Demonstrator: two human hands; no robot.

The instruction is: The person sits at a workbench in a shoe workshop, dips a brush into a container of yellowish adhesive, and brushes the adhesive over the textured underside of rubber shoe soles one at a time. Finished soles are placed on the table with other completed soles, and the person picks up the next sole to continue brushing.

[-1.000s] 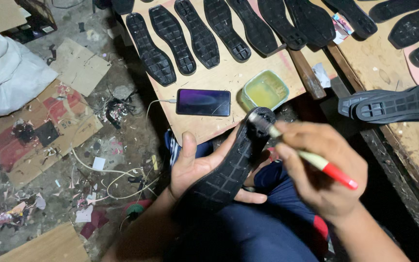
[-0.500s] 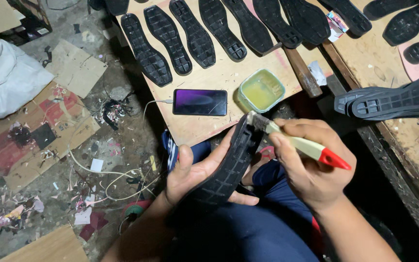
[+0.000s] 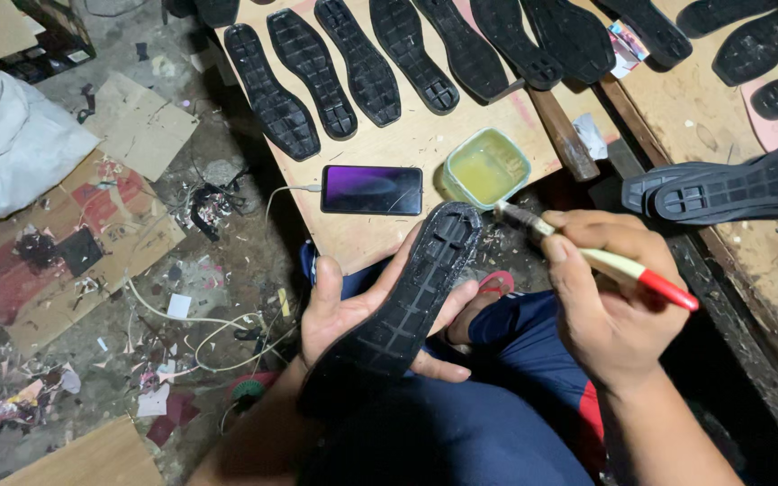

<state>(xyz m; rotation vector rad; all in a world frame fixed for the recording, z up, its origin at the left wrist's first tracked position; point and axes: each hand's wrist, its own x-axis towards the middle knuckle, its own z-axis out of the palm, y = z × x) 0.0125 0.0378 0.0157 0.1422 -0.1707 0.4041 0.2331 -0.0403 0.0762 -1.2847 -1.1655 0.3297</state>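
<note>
**Gluing soles at the bench**

While the left hand cradles a black rubber shoe sole from underneath, fingers curled around its edges and tread side facing up, the right hand is closed around a brush with a pale handle and a red end. The bristle tip sits just beside the top end of the sole, right by the edge of the surface. The sole itself is held tilted over the person's lap, heel end down toward the dark blue trousers.

Container-wise, there's one small green tub on the wooden surface, open, with a yellowish liquid in it, looks like glue, filling it fairly shallow. It sits just beside a phone lying flat with a purple-lit screen, a white cable plugged into its left end and trailing down to the floor.

Behind those, a row of black soles lies tread-up across the board, side by side. A wooden-handled tool, maybe a hammer, rests near the tub, head hidden under the soles. Off to the right another sole lies on a second wooden surface, with a few more soles further back.

Floor on the left is a mess of cardboard scraps, paper bits and cable.
</note>
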